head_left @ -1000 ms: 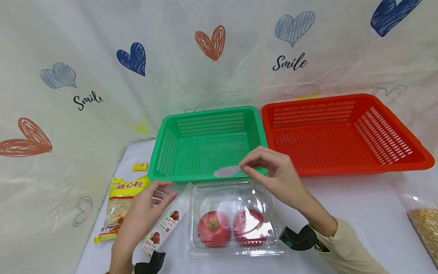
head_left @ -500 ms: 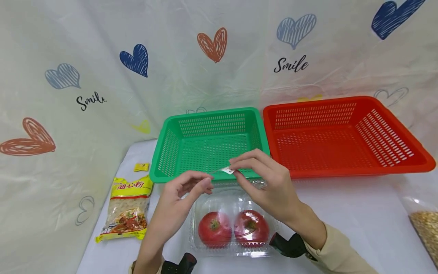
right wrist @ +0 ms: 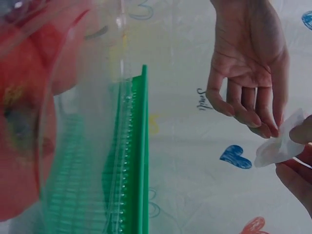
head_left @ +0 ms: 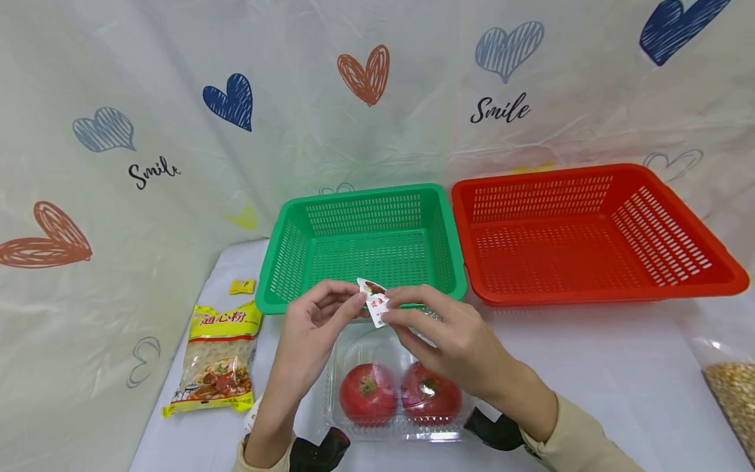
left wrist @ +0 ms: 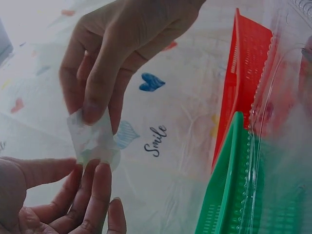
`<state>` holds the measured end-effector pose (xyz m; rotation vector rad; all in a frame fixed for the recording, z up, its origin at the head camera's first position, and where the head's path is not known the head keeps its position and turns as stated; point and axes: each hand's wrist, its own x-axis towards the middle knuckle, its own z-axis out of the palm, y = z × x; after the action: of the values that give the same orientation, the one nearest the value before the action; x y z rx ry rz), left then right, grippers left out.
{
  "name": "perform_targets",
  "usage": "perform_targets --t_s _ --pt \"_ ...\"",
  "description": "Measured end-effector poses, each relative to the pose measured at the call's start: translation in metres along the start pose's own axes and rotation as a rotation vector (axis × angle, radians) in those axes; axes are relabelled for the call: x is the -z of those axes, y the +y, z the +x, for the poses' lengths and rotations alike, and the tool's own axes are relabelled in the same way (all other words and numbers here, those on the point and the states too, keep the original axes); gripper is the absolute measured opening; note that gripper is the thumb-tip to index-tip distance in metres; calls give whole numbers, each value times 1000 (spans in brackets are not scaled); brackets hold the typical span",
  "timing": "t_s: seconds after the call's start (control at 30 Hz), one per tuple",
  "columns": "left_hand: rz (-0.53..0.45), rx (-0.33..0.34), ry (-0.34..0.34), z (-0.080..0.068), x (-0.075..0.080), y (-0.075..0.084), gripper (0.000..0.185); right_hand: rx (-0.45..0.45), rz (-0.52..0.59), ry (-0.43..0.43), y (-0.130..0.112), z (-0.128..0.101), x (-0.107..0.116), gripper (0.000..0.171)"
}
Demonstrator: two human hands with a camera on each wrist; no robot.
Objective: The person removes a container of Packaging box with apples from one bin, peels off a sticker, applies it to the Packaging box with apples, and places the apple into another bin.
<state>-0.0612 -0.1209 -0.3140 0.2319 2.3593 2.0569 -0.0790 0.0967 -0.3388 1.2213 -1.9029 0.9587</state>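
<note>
A small white sticker label (head_left: 375, 303) with red print is held up above the front rim of the green basket (head_left: 354, 307). My right hand (head_left: 457, 334) pinches its right side between thumb and fingers. At its left edge, the thumb and fingertips of my left hand (head_left: 315, 331) pinch it too. In the left wrist view the label (left wrist: 95, 139) looks pale and thin, spanning both hands. Below my hands sits a clear plastic clamshell box (head_left: 407, 434), lid down, with two round red fruits (head_left: 368, 393) inside.
A yellow pasta bag (head_left: 218, 360) and a small yellow packet (head_left: 242, 287) lie at left. Behind my left wrist a bit of a label strip (head_left: 252, 416) shows. The red basket (head_left: 590, 295) stands at back right. A bag of grain (head_left: 731, 393) is at the right edge.
My left hand has moved right from near the label strip to the label's edge. My right hand has lowered slightly, and the label has turned its printed face toward the head camera.
</note>
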Motion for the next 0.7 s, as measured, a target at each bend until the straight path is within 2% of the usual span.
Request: perform_targets --t_s 0.1,0.2,0.33,0.47,0.53,0.7 --pt "27 -7 13 2 0 -4 16 24 -15 -40 -1 -2 -3 21" --pt "46 -25 9 2 1 -9 16 -16 12 -56 -1 -3 -5 21" --pt "50 -51 -22 1 2 -12 15 -181 78 -28 2 -4 -4 30" --pt "62 -65 -59 0 3 -14 14 -344 155 1 5 -6 -4 54" --pt "67 -66 -80 0 4 -15 13 -395 189 1 6 -7 -4 59" --pt "108 -46 -116 -1 5 -20 12 -457 327 -18 7 -12 -5 38"
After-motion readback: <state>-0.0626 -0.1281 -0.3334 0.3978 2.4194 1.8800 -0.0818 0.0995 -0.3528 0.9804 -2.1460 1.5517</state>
